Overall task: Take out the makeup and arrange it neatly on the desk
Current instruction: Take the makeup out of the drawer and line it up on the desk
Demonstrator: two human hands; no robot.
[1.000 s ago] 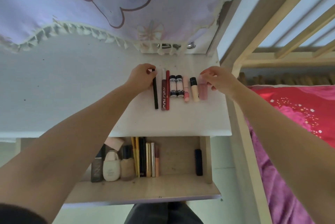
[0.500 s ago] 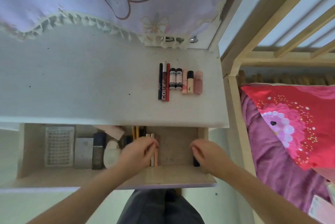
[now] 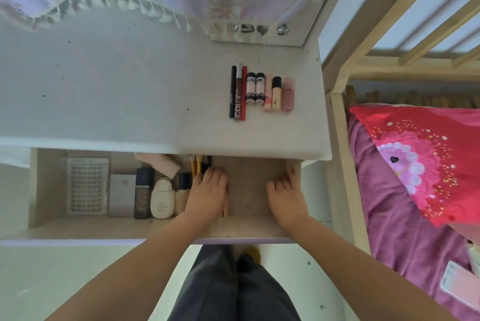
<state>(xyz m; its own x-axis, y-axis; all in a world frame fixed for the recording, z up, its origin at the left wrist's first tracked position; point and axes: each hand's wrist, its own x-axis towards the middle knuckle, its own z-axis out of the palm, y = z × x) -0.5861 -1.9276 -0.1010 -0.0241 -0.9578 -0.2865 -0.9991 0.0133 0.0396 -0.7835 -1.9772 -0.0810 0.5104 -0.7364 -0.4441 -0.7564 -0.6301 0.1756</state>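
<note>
Several makeup items lie in a neat row [image 3: 262, 92] at the back right of the white desk [image 3: 130, 87]: thin pencils, two small tubes, a pink stick, a concealer and a pink gloss. Below it the drawer [image 3: 104, 227] is pulled out. My left hand [image 3: 207, 190] reaches into it and its bent fingers close over a bundle of thin makeup sticks [image 3: 225, 211], whose ends poke out under the palm. My right hand [image 3: 285, 194] lies in the drawer's right corner, fingers bent downward; whatever is under it is hidden.
The drawer's left part holds a lash tray [image 3: 87, 185], a white box [image 3: 122, 195], a dark bottle [image 3: 142, 192], a white bottle [image 3: 161, 198], a pink pouch [image 3: 158, 164] and yellow brushes [image 3: 196, 164]. A wooden bed frame [image 3: 340, 139] and red pillow [image 3: 415, 159] stand right.
Both hands left the row on the desk and dropped into the open drawer. The left now covers the sticks, the right the spot where a black tube lay.
</note>
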